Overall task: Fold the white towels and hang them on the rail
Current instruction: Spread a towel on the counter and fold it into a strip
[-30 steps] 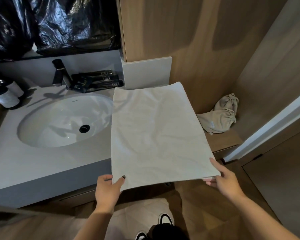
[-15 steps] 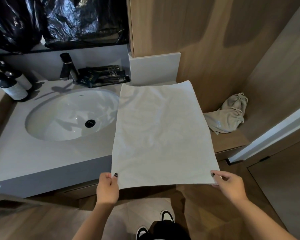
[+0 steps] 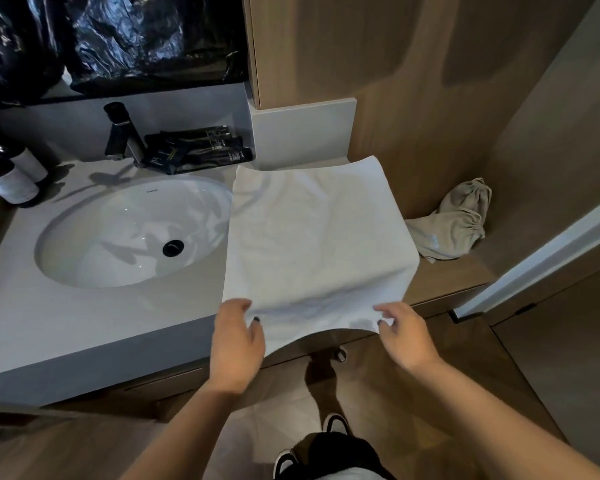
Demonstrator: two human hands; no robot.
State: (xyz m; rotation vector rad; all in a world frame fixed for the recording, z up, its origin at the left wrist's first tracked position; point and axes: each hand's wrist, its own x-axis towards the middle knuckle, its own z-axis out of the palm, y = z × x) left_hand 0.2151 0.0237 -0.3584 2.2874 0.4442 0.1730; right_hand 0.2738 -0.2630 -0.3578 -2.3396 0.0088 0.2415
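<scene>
My left hand (image 3: 236, 344) and right hand (image 3: 404, 336) each pinch a near corner of the white towel (image 3: 312, 244), thumb on top, grip closed on the cloth. The towel lies spread over the right end of the grey counter (image 3: 84, 327), its near edge sagging off the front. Just left of it sits the sink (image 3: 118, 233), with a black faucet (image 3: 120, 133), dark sachets (image 3: 198, 147) and two bottles (image 3: 7, 174) behind. A beige drawstring bag (image 3: 454, 223) lies on the wooden ledge (image 3: 440, 275) to the right.

Both your arms reach forward — your left hand (image 3: 237, 336) and right hand (image 3: 404, 332) each pinch a near corner, thumbs on top.
</scene>
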